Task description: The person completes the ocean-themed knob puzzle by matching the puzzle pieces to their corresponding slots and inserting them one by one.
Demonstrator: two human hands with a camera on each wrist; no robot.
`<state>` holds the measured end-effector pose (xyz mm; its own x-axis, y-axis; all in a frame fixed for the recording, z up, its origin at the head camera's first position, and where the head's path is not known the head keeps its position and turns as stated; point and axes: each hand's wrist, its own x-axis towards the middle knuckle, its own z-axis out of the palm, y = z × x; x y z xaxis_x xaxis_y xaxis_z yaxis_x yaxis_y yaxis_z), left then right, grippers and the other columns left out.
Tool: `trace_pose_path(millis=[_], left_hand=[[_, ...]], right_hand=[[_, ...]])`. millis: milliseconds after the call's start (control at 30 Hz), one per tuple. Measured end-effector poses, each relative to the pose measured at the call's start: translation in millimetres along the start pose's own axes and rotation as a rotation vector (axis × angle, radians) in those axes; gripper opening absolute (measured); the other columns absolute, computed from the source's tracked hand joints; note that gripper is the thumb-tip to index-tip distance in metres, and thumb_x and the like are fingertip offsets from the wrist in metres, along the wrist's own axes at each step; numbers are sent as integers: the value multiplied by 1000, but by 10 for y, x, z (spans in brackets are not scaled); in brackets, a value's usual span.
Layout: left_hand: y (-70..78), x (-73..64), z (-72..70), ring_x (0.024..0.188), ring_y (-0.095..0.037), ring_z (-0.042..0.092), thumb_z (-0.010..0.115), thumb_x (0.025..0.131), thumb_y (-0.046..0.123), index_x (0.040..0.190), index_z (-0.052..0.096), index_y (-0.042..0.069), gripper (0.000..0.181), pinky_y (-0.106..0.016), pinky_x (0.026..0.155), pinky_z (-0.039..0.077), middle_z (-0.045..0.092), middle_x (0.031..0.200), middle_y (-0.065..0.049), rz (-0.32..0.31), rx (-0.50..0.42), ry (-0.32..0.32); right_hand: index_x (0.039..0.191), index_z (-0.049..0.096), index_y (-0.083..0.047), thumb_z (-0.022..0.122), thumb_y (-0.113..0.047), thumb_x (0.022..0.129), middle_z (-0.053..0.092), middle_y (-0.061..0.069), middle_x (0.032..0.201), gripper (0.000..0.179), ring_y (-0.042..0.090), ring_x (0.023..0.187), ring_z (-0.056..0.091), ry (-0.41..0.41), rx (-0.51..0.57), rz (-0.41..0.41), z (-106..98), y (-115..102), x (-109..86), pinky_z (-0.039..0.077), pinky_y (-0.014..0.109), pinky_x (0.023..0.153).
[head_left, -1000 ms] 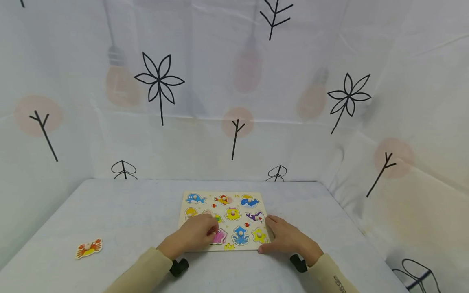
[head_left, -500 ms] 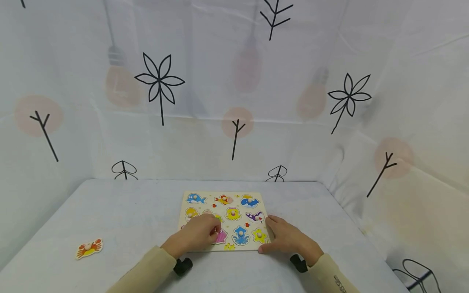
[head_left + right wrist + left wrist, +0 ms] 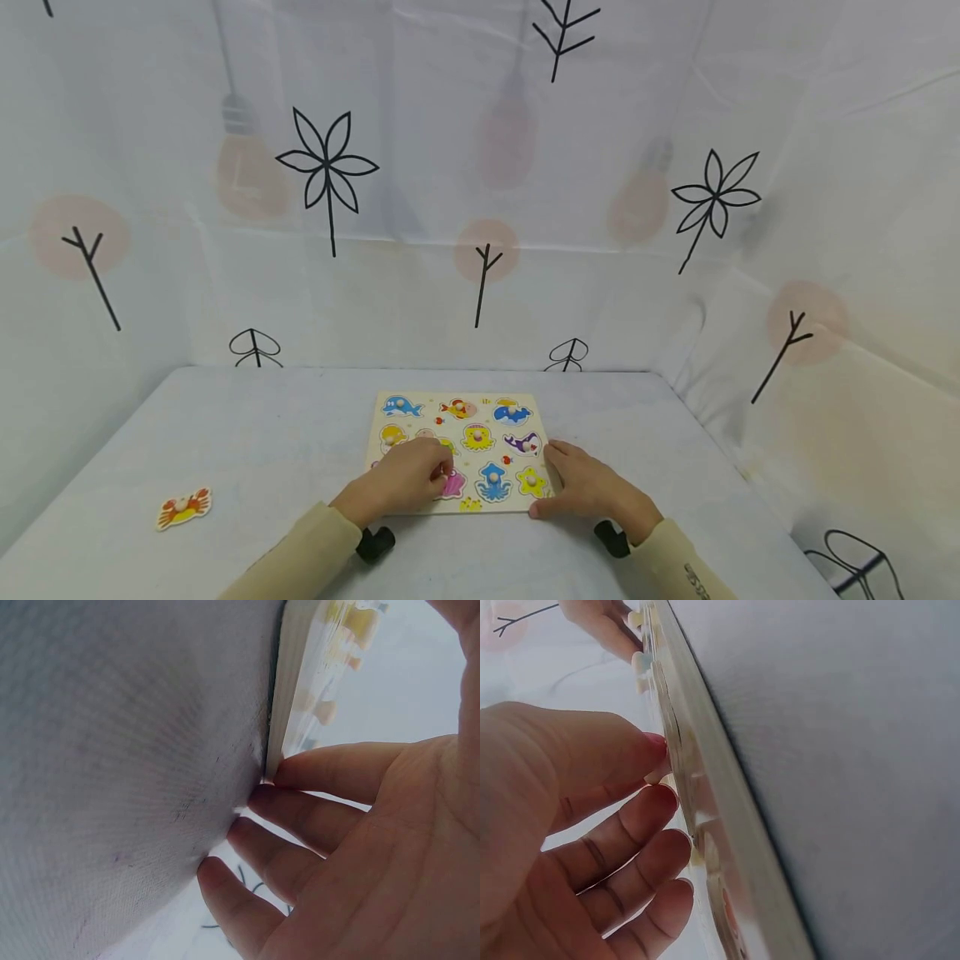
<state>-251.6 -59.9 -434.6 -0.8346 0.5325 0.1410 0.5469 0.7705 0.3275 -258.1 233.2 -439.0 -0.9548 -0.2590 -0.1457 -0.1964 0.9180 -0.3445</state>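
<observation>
A wooden knob puzzle board [image 3: 465, 505] with colourful sea animal pieces lies flat on the table. My left hand [image 3: 405, 477] is over its near left part, where thumb and forefinger pinch the small knob [image 3: 657, 774] of a pink puzzle piece [image 3: 454, 485]. That piece is partly hidden under the hand. In the left wrist view the other fingers [image 3: 664, 904] curve beside the board's face. My right hand [image 3: 592, 483] rests at the board's right edge, its forefinger [image 3: 341, 771] against the side and the other fingertips on the tablecloth.
A red and yellow crab piece [image 3: 183, 509] lies apart on the table at the left. The white cloth [image 3: 285, 433] covers the tabletop, and a patterned curtain [image 3: 420, 292] stands behind and at both sides.
My left hand shifts slightly to the right with the pink puzzle piece, then stays still. The right hand and the board keep their places.
</observation>
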Motion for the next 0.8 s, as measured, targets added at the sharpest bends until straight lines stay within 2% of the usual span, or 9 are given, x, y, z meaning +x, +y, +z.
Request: trace_pose_path(millis=[567, 800], left_hand=[[-7, 7, -39, 72, -8, 45, 69, 84, 20, 86, 66, 18, 4, -23, 63, 39, 48, 72, 10, -1, -8, -31], [10, 11, -33, 71, -8, 45, 69, 85, 20, 85, 66, 21, 4, -23, 64, 39, 48, 71, 11, -5, 1, -28]], right_hand=[[145, 39, -8, 78, -65, 59, 34, 11, 150, 110, 33, 136, 33, 1, 4, 1, -6, -6, -11, 28, 54, 106], [145, 38, -7, 78, -65, 60, 33, 12, 151, 111, 33, 136, 33, 0, -2, 0, -6, -9, -17, 28, 53, 107]])
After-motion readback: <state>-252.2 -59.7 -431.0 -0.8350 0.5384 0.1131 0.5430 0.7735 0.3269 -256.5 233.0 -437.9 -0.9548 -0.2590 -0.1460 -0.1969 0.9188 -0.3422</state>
